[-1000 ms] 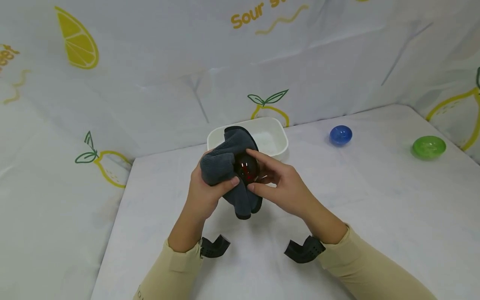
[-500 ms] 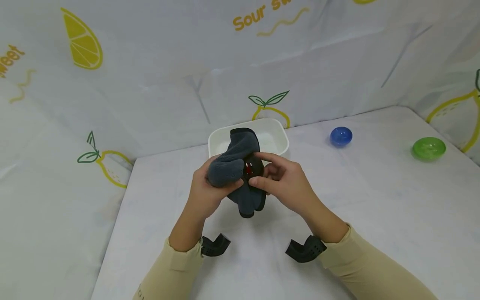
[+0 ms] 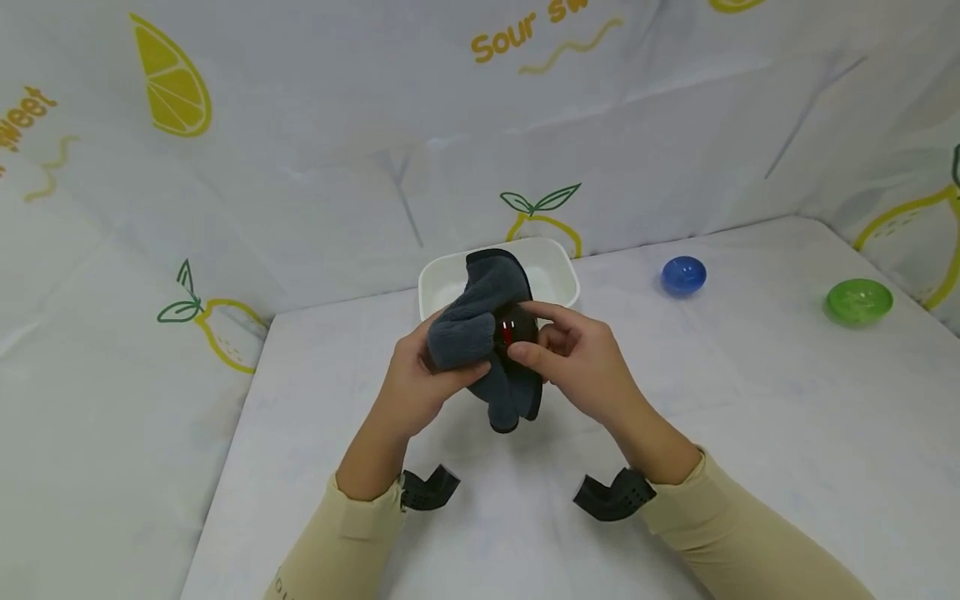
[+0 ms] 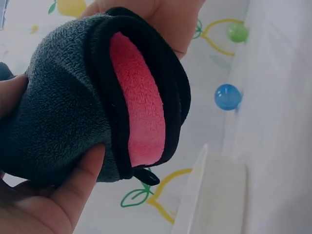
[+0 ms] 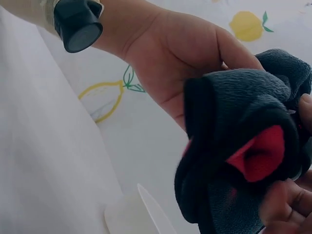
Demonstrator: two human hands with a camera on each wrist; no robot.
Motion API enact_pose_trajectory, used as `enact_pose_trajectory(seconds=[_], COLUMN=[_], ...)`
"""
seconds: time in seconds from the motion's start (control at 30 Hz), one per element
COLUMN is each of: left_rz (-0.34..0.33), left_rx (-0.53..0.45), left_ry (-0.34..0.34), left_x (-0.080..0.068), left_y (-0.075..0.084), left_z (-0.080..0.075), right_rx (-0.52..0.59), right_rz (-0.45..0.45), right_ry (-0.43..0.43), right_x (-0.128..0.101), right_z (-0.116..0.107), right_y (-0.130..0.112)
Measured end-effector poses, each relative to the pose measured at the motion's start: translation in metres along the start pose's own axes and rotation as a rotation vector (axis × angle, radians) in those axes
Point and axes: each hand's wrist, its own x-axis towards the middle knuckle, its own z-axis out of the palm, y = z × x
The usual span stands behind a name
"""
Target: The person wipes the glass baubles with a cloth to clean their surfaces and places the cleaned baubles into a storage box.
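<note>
A grey-blue cloth (image 3: 461,337) with black edging is bunched up in front of me; its pink inner side shows in both wrist views. My left hand (image 3: 420,383) grips the cloth from the left, thumb along its lower front. Out of its folds shows a shiny, rounded, dark red bowl (image 3: 517,327), mostly wrapped or covered. My right hand (image 3: 592,362) holds this bowl at its right side, thumb below and index finger on top. The bowl's far side is hidden by cloth and fingers. Both hands are raised above the table.
A white rectangular basin (image 3: 557,271) stands behind the cloth at the table's back edge. To its right are a small blue bowl (image 3: 683,276) and a green bowl (image 3: 859,302). A lemon-print sheet (image 3: 322,200) hangs behind the white table (image 3: 712,375).
Both hands, with the cloth and dark red bowl, have shifted slightly to the right. The right thumb has come further over the bowl's front. Basin and other bowls stay put.
</note>
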Motion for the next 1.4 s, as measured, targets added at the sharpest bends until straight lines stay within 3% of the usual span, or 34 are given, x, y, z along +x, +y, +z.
enact_pose_trajectory(seconds=[0.37,0.5,0.6,0.9,1.13,1.3,1.4], left_rz=[-0.125,-0.131,-0.115,-0.119,-0.074,-0.032,-0.031], left_rx=[0.073,0.089,0.065,0.038,0.052,0.111,0.118], left_ry=[0.075,0.103,0.114,0.204,0.276,0.259,0.239], left_x=[0.0025,0.0024,0.0036,0.0048,0.0034,0.0016,0.0001], left_y=[0.0002,0.001,-0.0004,-0.0085,-0.0077,-0.0061,-0.0041], left_z=[0.0026,0.0037,0.0051,0.008,0.0056,0.0047,0.0046], right_rx=[-0.098,-0.121,-0.13,-0.099,-0.025,0.02,0.031], right_rz=[-0.192,-0.275,-0.288,-0.208,-0.062,0.057,0.085], right_ry=[0.014,0.039,0.079,0.12,0.064,0.005,-0.041], right_x=[-0.0029,-0.0011,-0.0013,-0.0075,-0.0037,0.0011,0.0019], right_z=[0.0028,0.0037,0.0028,0.0007,0.0006,-0.0009,-0.0014], right_y=[0.0014,0.0026,0.0025,0.0052,0.003,0.0024,0.0026])
